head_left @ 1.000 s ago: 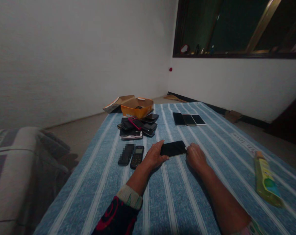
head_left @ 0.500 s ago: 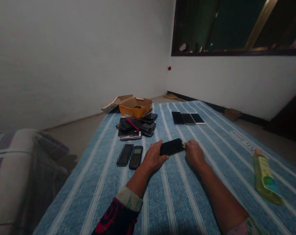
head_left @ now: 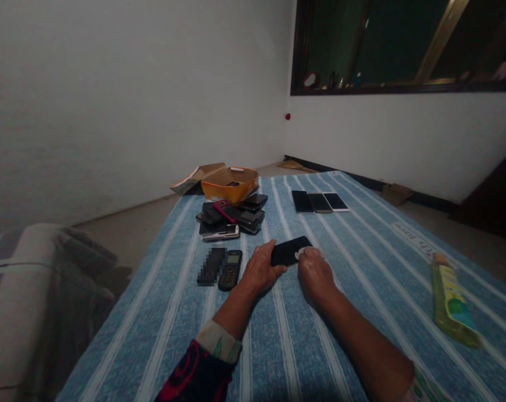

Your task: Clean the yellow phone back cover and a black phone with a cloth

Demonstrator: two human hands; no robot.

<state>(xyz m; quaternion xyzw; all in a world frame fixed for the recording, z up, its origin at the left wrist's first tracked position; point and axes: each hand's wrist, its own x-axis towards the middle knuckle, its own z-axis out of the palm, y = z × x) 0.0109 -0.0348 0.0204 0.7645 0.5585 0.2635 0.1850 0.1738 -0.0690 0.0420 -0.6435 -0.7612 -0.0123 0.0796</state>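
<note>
A black smartphone (head_left: 287,250) lies screen up on the striped blue cloth. My left hand (head_left: 259,269) grips its left end between thumb and fingers. Closed around a small white wipe (head_left: 302,252), my right hand (head_left: 316,273) presses on the right part of the screen. To the left of my left hand lie a keypad phone (head_left: 230,270) and a dark, pixelated object (head_left: 212,266), side by side. Beyond them is a pile of phones (head_left: 232,216). Three phones (head_left: 320,202) rest in a row farther back on the right.
An open orange box (head_left: 230,186) stands behind the pile, its lid tilted beside it. A bottle of yellow-green liquid (head_left: 453,304) lies at the right. A covered, padded object (head_left: 22,301) is at the far left, and a window is on the back wall.
My right hand has moved left with the white wipe, from the phone's right edge onto its screen. My left hand keeps its hold on the phone. The view has shifted slightly.
</note>
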